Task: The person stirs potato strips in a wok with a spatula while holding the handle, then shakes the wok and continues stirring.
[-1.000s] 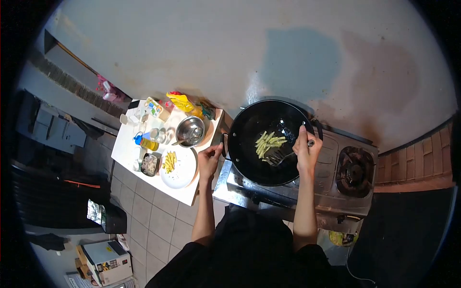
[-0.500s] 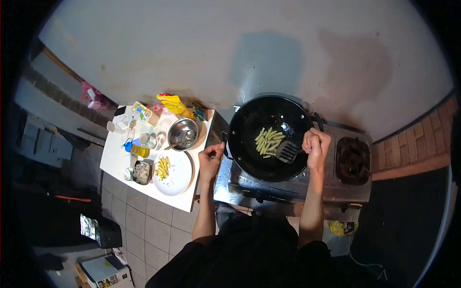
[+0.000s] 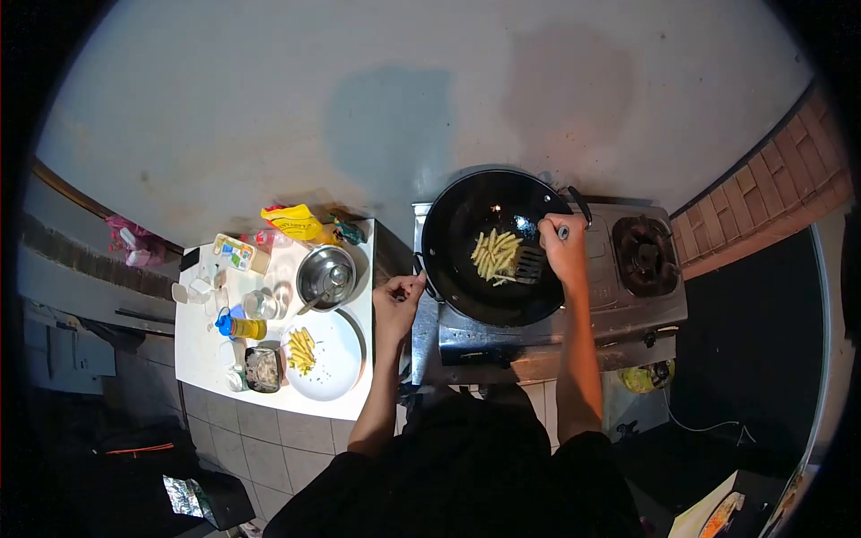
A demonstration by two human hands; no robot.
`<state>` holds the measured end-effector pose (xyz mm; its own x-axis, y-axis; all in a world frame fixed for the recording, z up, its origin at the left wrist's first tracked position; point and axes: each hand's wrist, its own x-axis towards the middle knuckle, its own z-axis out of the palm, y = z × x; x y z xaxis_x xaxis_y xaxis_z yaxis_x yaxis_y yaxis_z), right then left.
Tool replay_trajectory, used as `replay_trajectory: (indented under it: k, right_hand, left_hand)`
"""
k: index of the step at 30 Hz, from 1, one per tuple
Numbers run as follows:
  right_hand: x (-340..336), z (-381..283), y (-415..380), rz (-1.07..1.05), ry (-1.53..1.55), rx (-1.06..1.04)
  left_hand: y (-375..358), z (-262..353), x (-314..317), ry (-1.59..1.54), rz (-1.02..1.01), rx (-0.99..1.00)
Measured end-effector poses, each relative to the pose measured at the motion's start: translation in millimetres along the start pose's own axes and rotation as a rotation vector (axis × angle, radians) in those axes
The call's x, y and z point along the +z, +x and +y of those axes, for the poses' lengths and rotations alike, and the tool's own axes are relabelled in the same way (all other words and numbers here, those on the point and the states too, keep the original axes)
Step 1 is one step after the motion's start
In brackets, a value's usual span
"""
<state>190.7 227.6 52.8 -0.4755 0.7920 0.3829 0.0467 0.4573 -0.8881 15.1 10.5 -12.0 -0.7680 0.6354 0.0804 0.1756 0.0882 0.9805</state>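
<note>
No legible text, brand, number or sign. The printed carton [image 3: 234,253] and the yellow packet [image 3: 293,221] at the far edge of the white surface [image 3: 202,359] carry markings, but these are too small to read.

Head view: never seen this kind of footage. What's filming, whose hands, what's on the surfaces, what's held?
There is no robot here. A camera worn on a person's head looks down through a fisheye lens, so the edges curve. Both arms belong to the wearer.

The right hand grips a slotted spatula, its blade among pale potato strips in a black wok. The wok sits on the left burner of a two-burner gas stove.

The left hand is at the wok's side handle; the grip itself is too small to confirm.

Beside the stove, a white table carries a white plate with more strips, a steel bowl, an oil bottle and packets.
</note>
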Motion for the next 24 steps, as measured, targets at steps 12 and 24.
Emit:
replay_trajectory:
  k: [12,24]
  right_hand:
    - [-4,-1,-29,0.077,0.057,0.195]
    - [-17,-29,-60,0.018,-0.249,0.213]
  left_hand:
    - [-2,4,1,0.019,0.014,-0.001]
    - [-1,7,-1,0.035,-0.023,-0.043]
